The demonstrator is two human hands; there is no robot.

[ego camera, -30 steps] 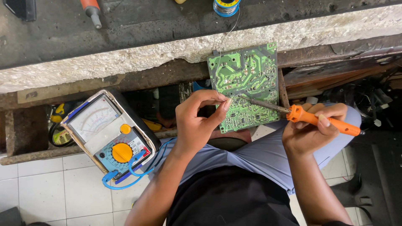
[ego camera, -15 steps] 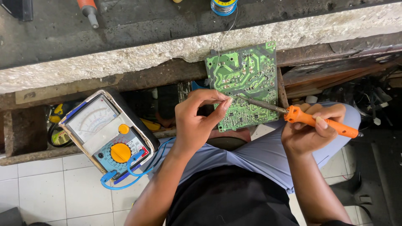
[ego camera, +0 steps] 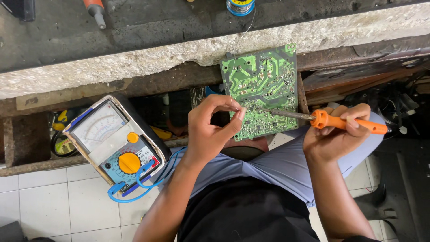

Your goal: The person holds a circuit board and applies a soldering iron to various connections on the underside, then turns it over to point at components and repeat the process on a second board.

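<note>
A green circuit board [ego camera: 264,85] leans against the stone bench edge, solder side up, resting on my lap. My left hand [ego camera: 210,130] pinches a thin solder wire [ego camera: 234,58] that runs up to a spool [ego camera: 240,6] on the bench. The wire's end meets the board near my fingertips. My right hand [ego camera: 336,136] grips an orange-handled soldering iron [ego camera: 340,122]. Its metal tip points left and touches the board close to the wire.
An analog multimeter [ego camera: 117,143] with a yellow dial and blue leads lies tilted at my left knee. A red-handled tool [ego camera: 95,10] lies on the dark bench top. Cluttered shelves with cables sit under the bench. White floor tiles [ego camera: 49,201] are at lower left.
Both hands keep their grip and stay at the board; the view has shifted slightly, little else differs.
</note>
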